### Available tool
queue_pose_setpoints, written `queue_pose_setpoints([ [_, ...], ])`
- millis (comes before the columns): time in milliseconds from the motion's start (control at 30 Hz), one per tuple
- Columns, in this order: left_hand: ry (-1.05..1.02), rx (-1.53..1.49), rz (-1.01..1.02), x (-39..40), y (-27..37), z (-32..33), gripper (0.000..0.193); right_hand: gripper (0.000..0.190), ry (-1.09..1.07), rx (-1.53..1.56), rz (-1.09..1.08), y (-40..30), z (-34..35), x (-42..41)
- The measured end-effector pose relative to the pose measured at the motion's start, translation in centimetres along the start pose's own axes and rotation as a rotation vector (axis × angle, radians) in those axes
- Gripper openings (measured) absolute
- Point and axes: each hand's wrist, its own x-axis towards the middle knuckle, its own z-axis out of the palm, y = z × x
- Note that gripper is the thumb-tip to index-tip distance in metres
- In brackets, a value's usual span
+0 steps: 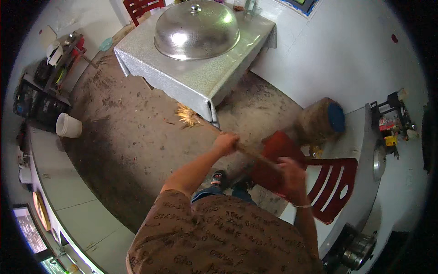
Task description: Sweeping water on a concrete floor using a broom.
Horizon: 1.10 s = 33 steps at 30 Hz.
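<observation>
My left hand [227,143] is closed around the middle of a wooden broom handle [255,154]. Further up the handle, my right hand [291,171] grips it near its upper end, slightly blurred and in front of a red chair [333,190]. The broom's straw bristles [188,115] are low over the concrete floor, beside the hanging corner of a silver tablecloth [202,99]. Whether the bristles touch the floor I cannot tell. A large domed metal cover [196,30] sits on the covered table.
A round bin-like container [318,120] stands by the right wall, behind the chair. At the left, a white bucket [68,125] stands near the curved counter [75,178] and a cluttered rack [56,73]. A metal pot [357,251] is at the lower right.
</observation>
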Motion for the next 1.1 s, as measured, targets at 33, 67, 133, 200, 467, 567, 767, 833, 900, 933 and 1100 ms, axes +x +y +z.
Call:
queue_pose_setpoints([
  [33, -0.148, -0.034, -0.024, -0.7, -3.3, 2.3, 0.021, 0.024, -0.035, -0.005, 0.021, -0.3, 2.6, 0.0],
  [67, -0.299, -0.062, -0.046, -1.3, -5.9, 3.4, 0.021, 0.021, -0.067, -0.006, 0.042, -0.2, 4.6, 0.0],
  [133, -0.396, -0.032, -0.116, -2.0, -4.8, 1.0, 0.027, 0.023, -0.067, 0.059, 0.088, 0.6, 5.9, -0.2],
  [200, -0.329, 0.03, -0.121, -4.6, -8.5, 3.5, 0.036, 0.025, -0.084, 0.145, 0.113, 1.3, 7.0, -0.6],
  [467, -1.111, 0.368, -0.054, -2.8, -0.6, -1.4, 0.032, 0.026, 0.154, 0.626, 0.662, 10.0, 6.3, -7.6],
  [567, -0.814, 0.18, 0.083, -3.8, 4.0, -1.9, 0.026, 0.027, 0.243, 0.573, 0.623, 6.8, -1.1, -7.6],
  [767, -0.381, -0.243, 0.449, -3.2, 17.6, -2.3, 0.024, 0.031, 0.572, 0.168, 0.458, 3.3, -16.8, -15.7],
  [833, -0.347, -0.222, 0.471, -3.2, 21.6, -2.0, 0.027, 0.03, 0.647, 0.213, 0.478, -2.8, -19.2, -16.8],
  [900, -0.355, -0.229, 0.504, -2.4, 22.4, -1.6, 0.021, 0.029, 0.512, 0.17, 0.377, -4.1, -19.4, -16.5],
  [933, -0.362, -0.233, 0.531, -2.2, 22.5, -1.6, 0.016, 0.029, 0.373, 0.131, 0.275, -5.0, -18.9, -15.4],
  [1100, -0.513, -0.253, 0.317, -4.7, 14.0, 4.7, 0.015, 0.025, 0.326, 0.231, 0.449, -2.3, -8.0, -11.8],
])
